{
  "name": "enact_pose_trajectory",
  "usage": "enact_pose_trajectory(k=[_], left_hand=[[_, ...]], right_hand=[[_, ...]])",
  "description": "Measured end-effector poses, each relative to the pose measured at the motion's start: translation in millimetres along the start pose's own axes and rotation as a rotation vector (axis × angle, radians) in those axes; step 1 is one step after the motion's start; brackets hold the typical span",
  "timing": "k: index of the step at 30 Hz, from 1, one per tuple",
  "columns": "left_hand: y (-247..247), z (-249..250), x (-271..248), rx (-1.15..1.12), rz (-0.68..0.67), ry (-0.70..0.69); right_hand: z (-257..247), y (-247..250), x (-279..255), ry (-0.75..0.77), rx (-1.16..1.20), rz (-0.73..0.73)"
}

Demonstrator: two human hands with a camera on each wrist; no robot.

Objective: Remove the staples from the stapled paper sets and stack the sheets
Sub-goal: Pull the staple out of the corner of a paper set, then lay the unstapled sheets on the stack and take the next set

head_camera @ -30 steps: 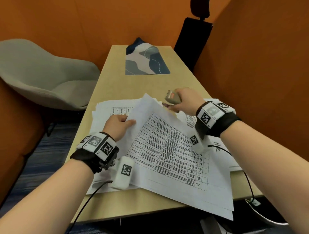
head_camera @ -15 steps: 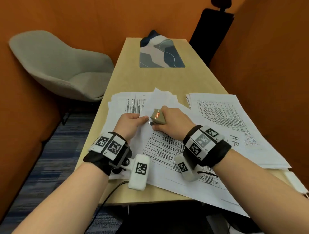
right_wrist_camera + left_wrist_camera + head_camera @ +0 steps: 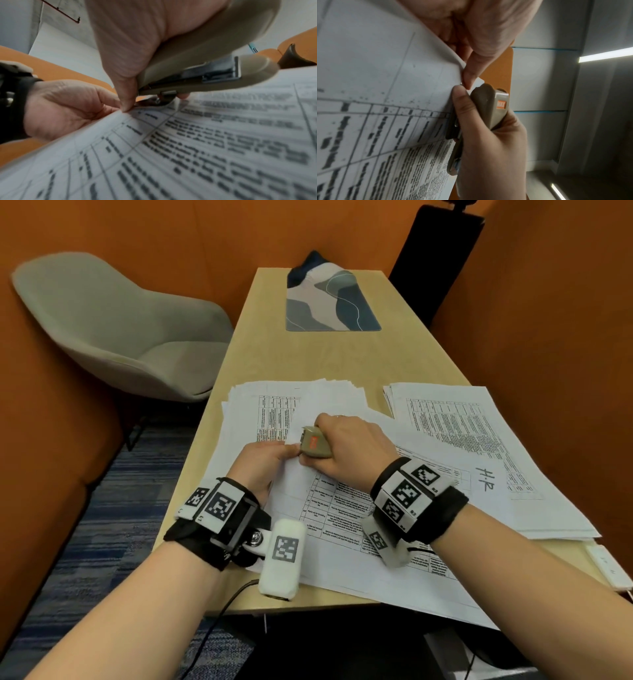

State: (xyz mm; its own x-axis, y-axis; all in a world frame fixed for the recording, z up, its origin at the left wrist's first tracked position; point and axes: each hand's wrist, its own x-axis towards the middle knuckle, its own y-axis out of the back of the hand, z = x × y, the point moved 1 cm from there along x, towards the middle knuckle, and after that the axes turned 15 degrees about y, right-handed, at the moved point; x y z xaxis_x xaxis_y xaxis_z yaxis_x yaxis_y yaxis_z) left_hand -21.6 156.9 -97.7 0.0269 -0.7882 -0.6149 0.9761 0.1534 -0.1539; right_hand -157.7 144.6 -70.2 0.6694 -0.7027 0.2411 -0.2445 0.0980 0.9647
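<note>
The stapled set (image 3: 346,508) lies askew at the near edge of the table (image 3: 322,361), its near corner hanging over the edge. Its top corner, at about 12 o'clock of the set, is lifted and pinched by the left hand (image 3: 260,463), thumb and forefinger closed on the paper. The staple itself cannot be made out: it is hidden behind fingertips in both wrist views.

The right hand (image 3: 349,450) grips a beige stapler (image 3: 313,445), fingers wrapped round its body, its nose touching that same corner just beside the left thumb. In the left wrist view the stapler's (image 3: 489,106) tail end presses against the paper edge; whether its metal tab is under a staple is too blurred to tell.

Under the set, at 11 o'clock, a loose stack (image 3: 260,412) of printed sheets spreads out, partly covered. At 2 o'clock a second stack (image 3: 479,446) lies, with handwriting on its top sheet. At 12 o'clock, far along the table, is a patterned mat (image 3: 329,302). A grey chair (image 3: 113,326) stands at 10 o'clock, off the table. At 4 o'clock a small white device (image 3: 608,570) is cut off by the frame.
</note>
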Motion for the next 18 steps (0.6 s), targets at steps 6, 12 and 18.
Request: enact_pose_trajectory(k=[6, 12, 18], left_hand=[[0.5, -4.9, 2.5, -0.015, 0.029, 0.072], [2.6, -2.5, -2.6, 0.046, -0.066, -0.027], [1.7, -3.0, -8.3, 0.296, -0.028, -0.198]], right_hand=[[-5.1, -1.0, -8.2, 0.162, -0.165, 0.096], [2.3, -1.9, -5.7, -0.085, 0.066, 0.060], [16.9, -7.5, 3.6, -0.311, 0.488, -0.002]])
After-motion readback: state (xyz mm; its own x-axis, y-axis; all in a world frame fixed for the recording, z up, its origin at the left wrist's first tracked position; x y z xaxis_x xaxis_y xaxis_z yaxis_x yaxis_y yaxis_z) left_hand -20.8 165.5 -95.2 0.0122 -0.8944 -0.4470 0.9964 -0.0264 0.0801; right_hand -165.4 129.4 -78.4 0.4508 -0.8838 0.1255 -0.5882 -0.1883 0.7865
